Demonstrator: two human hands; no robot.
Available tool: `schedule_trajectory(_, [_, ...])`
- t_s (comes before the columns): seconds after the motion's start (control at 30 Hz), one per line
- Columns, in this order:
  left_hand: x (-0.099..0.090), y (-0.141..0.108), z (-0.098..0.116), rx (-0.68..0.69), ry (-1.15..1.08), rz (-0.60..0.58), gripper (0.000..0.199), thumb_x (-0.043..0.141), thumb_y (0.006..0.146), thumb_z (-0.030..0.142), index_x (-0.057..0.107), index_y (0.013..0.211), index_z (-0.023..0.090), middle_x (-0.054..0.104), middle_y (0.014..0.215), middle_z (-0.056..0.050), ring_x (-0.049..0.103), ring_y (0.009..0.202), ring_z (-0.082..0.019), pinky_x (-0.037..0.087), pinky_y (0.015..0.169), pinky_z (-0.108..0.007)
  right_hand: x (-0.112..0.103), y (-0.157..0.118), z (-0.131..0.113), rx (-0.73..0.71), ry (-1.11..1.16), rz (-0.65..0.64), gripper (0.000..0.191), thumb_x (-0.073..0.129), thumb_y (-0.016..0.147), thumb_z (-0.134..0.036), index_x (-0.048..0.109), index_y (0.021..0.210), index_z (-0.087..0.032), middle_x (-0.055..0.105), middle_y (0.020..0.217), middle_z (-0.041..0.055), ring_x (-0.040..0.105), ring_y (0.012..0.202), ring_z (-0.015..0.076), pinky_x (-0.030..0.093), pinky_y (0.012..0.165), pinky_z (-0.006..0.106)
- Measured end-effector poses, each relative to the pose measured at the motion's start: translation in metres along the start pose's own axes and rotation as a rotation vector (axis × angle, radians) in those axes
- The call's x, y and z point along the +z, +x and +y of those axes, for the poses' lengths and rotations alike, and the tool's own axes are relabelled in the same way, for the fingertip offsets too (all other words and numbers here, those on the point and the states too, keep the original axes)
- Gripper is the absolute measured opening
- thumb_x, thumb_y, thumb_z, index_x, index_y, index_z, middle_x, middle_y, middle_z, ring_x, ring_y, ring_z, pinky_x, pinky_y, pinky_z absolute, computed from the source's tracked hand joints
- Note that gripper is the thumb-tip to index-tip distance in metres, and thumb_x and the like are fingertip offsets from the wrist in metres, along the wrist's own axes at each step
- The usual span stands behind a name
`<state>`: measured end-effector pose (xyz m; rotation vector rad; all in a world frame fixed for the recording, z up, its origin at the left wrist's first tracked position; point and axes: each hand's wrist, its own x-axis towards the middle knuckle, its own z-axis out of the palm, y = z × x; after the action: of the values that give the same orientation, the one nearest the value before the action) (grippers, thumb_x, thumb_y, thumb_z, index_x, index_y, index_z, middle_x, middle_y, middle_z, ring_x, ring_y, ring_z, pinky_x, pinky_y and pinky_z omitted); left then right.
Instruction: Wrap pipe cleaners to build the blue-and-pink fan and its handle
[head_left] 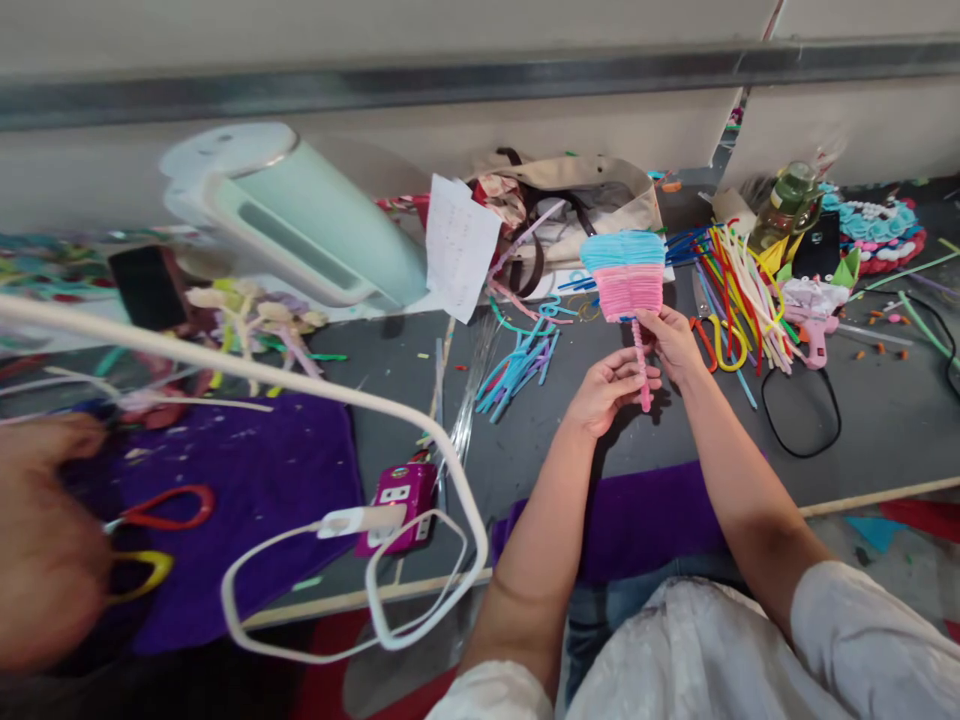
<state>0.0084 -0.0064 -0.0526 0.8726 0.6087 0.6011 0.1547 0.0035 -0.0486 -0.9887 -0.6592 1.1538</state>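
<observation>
Above the dark table I hold a fan-shaped pipe-cleaner piece (622,272), light blue across its upper part and pink below, with a twisted pink stem. My right hand (673,342) pinches it where the stem meets the pink body. Lower down, the fingers of my left hand (606,388) close around the stem, whose pink end sticks out beneath them. A loose bunch of blue and purple pipe cleaners (517,370) lies left of my hands. To the right are scissors (726,345) with red and yellow handles, beside multicoloured pipe cleaners (750,290).
A pink glue gun (816,335) and its black cable lie at right, near a green-lidded jar (791,195). Left of me are a purple power strip (397,505), a thick white cable (322,385), a pale green appliance (315,220) and another person's blurred hand (49,540).
</observation>
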Motion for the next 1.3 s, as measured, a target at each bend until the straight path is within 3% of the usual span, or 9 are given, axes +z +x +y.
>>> schedule_trajectory(0.2, [0.0, 0.004, 0.0, 0.037, -0.049, 0.004, 0.046, 0.074, 0.074, 0.028, 0.06, 0.116, 0.015, 0.071, 0.103, -0.013, 0.07, 0.091, -0.024, 0.056, 0.077, -0.035, -0.002, 0.002, -0.001, -0.041, -0.016, -0.014, 0.022, 0.074, 0.067, -0.038, 0.062, 0.074, -0.021, 0.057, 0.064, -0.0057, 0.047, 0.054, 0.0065, 0.041, 0.053, 0.021])
schedule_trajectory(0.43, [-0.001, 0.005, -0.001, 0.126, 0.046, 0.007, 0.067, 0.079, 0.066, 0.022, 0.054, 0.128, 0.019, 0.07, 0.092, -0.008, 0.068, 0.076, -0.02, 0.055, 0.074, -0.036, -0.001, 0.0, -0.003, -0.02, -0.072, -0.01, 0.034, 0.071, 0.069, -0.051, 0.064, 0.084, -0.022, 0.066, 0.079, -0.0011, 0.059, 0.069, 0.0107, 0.049, 0.064, 0.022])
schedule_trajectory(0.57, [-0.005, 0.01, -0.002, 0.209, 0.079, 0.069, 0.07, 0.077, 0.066, 0.023, 0.052, 0.131, 0.018, 0.07, 0.092, -0.008, 0.068, 0.079, -0.02, 0.055, 0.077, -0.037, -0.007, 0.005, -0.004, -0.02, -0.023, 0.08, 0.045, 0.063, 0.074, -0.06, 0.065, 0.096, -0.021, 0.07, 0.089, 0.0023, 0.062, 0.073, 0.0112, 0.049, 0.064, 0.022])
schedule_trajectory(0.73, [-0.008, 0.013, -0.001, 0.294, 0.137, 0.138, 0.066, 0.075, 0.067, 0.024, 0.053, 0.129, 0.017, 0.069, 0.093, -0.008, 0.068, 0.08, -0.02, 0.055, 0.074, -0.035, -0.015, 0.012, -0.003, -0.052, -0.006, 0.184, 0.041, 0.058, 0.079, -0.055, 0.066, 0.097, -0.019, 0.071, 0.087, 0.0029, 0.058, 0.063, 0.0076, 0.047, 0.057, 0.019])
schedule_trajectory(0.97, [-0.007, 0.011, -0.001, 0.321, 0.182, 0.169, 0.063, 0.073, 0.066, 0.023, 0.055, 0.126, 0.018, 0.068, 0.092, -0.007, 0.068, 0.077, -0.02, 0.054, 0.066, -0.031, -0.011, 0.006, -0.003, -0.168, -0.137, 0.234, 0.036, 0.06, 0.076, -0.051, 0.065, 0.09, -0.018, 0.067, 0.074, -0.0006, 0.051, 0.055, 0.0047, 0.038, 0.048, 0.016])
schedule_trajectory(1.13, [-0.01, 0.012, -0.003, 0.331, 0.15, 0.172, 0.064, 0.073, 0.065, 0.023, 0.054, 0.127, 0.02, 0.068, 0.094, -0.006, 0.068, 0.079, -0.019, 0.055, 0.069, -0.032, -0.006, 0.0, -0.01, -0.198, -0.197, 0.229, 0.037, 0.062, 0.074, -0.052, 0.064, 0.09, -0.018, 0.066, 0.073, -0.0015, 0.052, 0.055, 0.0049, 0.04, 0.049, 0.017])
schedule_trajectory(1.3, [-0.01, 0.009, -0.003, 0.347, 0.158, 0.158, 0.063, 0.074, 0.065, 0.025, 0.055, 0.125, 0.021, 0.068, 0.093, -0.006, 0.068, 0.079, -0.019, 0.055, 0.068, -0.032, -0.014, 0.004, -0.021, -0.236, -0.459, 0.255, 0.032, 0.06, 0.078, -0.052, 0.062, 0.089, -0.022, 0.066, 0.075, -0.0015, 0.055, 0.056, 0.0081, 0.042, 0.05, 0.023])
